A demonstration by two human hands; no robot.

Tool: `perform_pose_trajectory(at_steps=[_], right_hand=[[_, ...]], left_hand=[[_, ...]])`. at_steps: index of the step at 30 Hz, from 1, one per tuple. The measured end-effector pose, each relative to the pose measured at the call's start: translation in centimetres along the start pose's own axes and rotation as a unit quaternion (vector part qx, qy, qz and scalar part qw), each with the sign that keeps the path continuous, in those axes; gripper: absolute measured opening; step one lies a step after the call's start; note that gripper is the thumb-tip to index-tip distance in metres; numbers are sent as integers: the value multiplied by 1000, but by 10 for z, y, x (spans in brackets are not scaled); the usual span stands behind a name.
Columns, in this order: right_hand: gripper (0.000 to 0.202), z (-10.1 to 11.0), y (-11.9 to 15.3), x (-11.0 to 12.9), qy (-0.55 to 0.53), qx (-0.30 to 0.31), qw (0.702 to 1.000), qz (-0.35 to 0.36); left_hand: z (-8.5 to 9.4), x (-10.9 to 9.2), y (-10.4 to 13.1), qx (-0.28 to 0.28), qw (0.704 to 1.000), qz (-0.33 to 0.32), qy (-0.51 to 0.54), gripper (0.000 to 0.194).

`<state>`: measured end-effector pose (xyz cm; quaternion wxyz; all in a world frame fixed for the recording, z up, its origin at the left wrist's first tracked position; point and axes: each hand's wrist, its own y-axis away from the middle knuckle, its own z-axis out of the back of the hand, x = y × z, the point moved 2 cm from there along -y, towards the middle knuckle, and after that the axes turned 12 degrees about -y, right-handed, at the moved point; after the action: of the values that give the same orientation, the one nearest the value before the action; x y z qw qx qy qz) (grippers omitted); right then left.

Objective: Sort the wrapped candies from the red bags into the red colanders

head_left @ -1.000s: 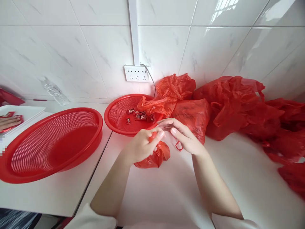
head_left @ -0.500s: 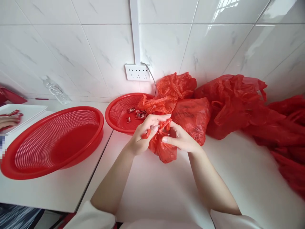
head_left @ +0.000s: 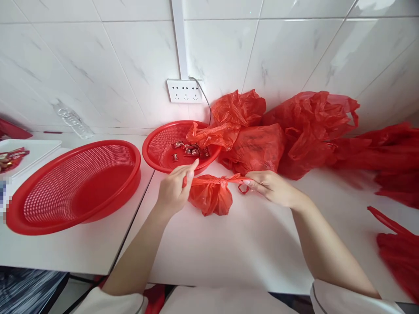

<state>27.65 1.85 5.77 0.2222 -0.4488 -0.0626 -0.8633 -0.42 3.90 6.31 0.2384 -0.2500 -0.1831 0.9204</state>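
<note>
A small red plastic bag (head_left: pixel 212 199) hangs or rests at the front of the white table, bulging below a knot in its middle. My left hand (head_left: pixel 174 187) is closed around one handle of the bag. On the other side my right hand (head_left: pixel 273 186) pinches the opposite handle, with a loop of red plastic dangling beneath the fingers. Both handles are stretched taut sideways from the knot. What is inside the bag cannot be made out. Just behind it stands a red mesh basket (head_left: pixel 157 146) holding several small wrapped candies (head_left: pixel 191 151).
Filled red bags (head_left: pixel 255 148) crowd against the tiled wall, with more red plastic (head_left: pixel 389 152) at the right. A larger red basket (head_left: pixel 108 192) sits at left, near a white tray (head_left: pixel 42 148) and a clear bottle (head_left: pixel 73 121). A wall socket (head_left: pixel 185 91) has a cable.
My hands have moved apart, pulling the bag's handles out to both sides and drawing a knot tight. The other person's hand at the far-left tray is no longer visible.
</note>
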Motion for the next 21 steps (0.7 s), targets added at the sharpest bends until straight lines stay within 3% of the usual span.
perform_pose_trajectory(at_steps=[4, 7, 8, 12, 13, 15, 18, 21], right_hand=[[44, 19, 24, -17, 54, 23, 995, -85], [31, 17, 27, -15, 99, -15, 992, -73], [38, 10, 24, -12, 106, -33, 992, -52], [78, -48, 6, -6, 116, -25, 992, 38], [82, -64, 2, -8, 121, -13, 992, 40], [67, -85, 0, -14, 119, -3, 993, 23], [54, -85, 10, -21, 90, -17, 996, -22], [48, -58, 35, -21, 61, -58, 994, -72]], left_hand=[[-7, 19, 21, 59, 997, 34, -48, 41], [-18, 22, 26, 119, 992, 27, 11, 41], [-20, 23, 26, 120, 992, 22, 34, 42], [-18, 23, 17, 27, 995, 11, 100, 42], [-16, 23, 15, -3, 995, 17, 102, 39], [-12, 26, 11, -50, 994, 35, 88, 33], [-10, 35, 9, -110, 992, 42, 37, 27], [-14, 47, 8, -163, 985, 31, -57, 27]])
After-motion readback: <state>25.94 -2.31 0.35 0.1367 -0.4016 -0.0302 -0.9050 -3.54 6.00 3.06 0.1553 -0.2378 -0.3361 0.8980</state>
